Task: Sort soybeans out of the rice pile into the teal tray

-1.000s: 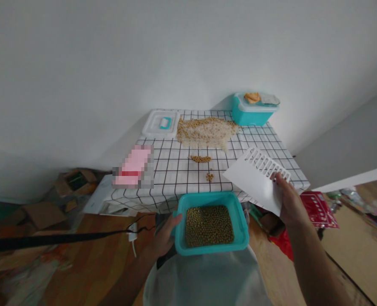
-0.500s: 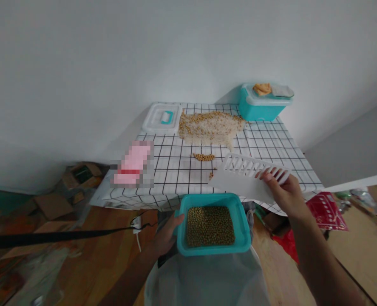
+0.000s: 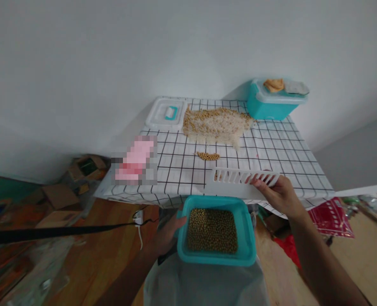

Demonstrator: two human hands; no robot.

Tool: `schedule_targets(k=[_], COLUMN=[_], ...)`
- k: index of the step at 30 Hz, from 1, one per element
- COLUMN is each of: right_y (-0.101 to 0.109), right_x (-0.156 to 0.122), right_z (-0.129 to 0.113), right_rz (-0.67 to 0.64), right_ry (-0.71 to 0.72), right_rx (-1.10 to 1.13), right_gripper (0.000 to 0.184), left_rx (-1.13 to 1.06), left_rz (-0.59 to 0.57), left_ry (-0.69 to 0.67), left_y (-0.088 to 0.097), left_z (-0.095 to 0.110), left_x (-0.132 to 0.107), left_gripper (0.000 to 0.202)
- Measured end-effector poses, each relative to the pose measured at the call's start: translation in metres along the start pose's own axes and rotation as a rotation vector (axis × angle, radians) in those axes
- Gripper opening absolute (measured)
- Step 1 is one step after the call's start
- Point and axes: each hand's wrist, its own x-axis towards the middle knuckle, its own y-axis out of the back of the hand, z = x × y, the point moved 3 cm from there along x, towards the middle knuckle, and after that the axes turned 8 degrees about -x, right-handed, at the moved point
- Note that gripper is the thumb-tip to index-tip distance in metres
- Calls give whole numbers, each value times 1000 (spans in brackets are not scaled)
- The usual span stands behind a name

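My left hand grips the left side of a turquoise plastic box, held just below the table's front edge. Inside it lies a layer of small green beans. My right hand is closed on the slotted end of a white plastic board, whose lower edge is at the table's front edge, right above the box. A short row of yellow soybeans lies on the tabletop beyond the board. Farther back spreads a pile of soybeans mixed with pale grains.
The table wears a white checked cloth. A clear lid lies at its back left, and a lidded turquoise box with cloths on top stands at the back right. A blurred pink item is at the left edge. Cardboard boxes sit on the floor.
The white board in my right hand has swung toward the table's front edge and now lies more parallel to it. My left hand still holds the box. The view has shifted slightly.
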Motion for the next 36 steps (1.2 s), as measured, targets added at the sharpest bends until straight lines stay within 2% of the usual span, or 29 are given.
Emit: schedule_targets(k=[5, 9, 11, 15, 17, 21, 29, 36], right_y=[-4, -2, 4, 26, 37, 49, 45, 21], right_x=[4, 2, 0, 3, 8, 20, 62, 123], right_z=[-7, -7, -4, 4, 7, 10, 8, -9], right_rz=[-132, -128, -54, 279, 401, 486, 444, 86], right_ry=[7, 24, 25, 68, 73, 42, 49, 86], right_rx=[-127, -122, -81, 46, 59, -39, -75, 40], right_gripper=[18, 15, 12, 13, 15, 15, 17, 26], left_rx=[-12, -33, -45, -68, -82, -111, -149, -190], left_rz=[6, 38, 55, 86, 99, 107, 122, 90], left_ry=[27, 27, 26, 37, 49, 77, 89, 78], left_y=[2, 10, 13, 18, 19, 19, 21, 10], left_z=[-2, -4, -5, -6, -7, -5, -2, 2], left_x=[3, 7, 9, 10, 11, 14, 14, 14], left_gripper=[53, 55, 56, 56, 57, 61, 57, 67])
